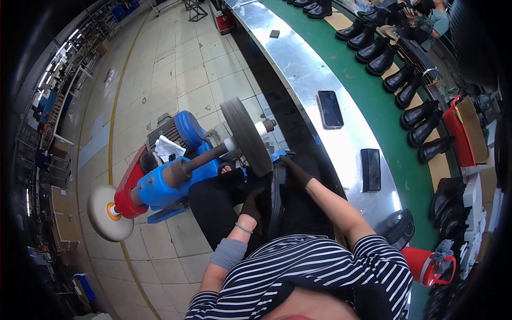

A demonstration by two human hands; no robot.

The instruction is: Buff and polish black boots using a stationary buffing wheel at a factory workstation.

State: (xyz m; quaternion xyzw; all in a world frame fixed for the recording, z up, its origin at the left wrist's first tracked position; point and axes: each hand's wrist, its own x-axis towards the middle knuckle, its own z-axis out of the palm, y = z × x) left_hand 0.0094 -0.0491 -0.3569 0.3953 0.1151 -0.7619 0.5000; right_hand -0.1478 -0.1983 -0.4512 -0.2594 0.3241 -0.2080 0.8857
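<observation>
Shoe (pixel 276 194) in both hands (pixel 253 204) (pixel 296 172) (any label unreadable).

A floor (pixel 170 64) of pale, scuffed tiles with dark joints fills the left and upper middle of the frame, crossed lengthwise by a yellow line (pixel 112 125). A long, shiny metal surface (pixel 298 69) curves from the top centre toward the lower right, with a green strip (pixel 352 90) along its far side. Cluttered racks (pixel 74 96) line the left edge, where bright light strips (pixel 73 34) glow. A dark metal frame stand (pixel 196 9) sits at the top.
</observation>
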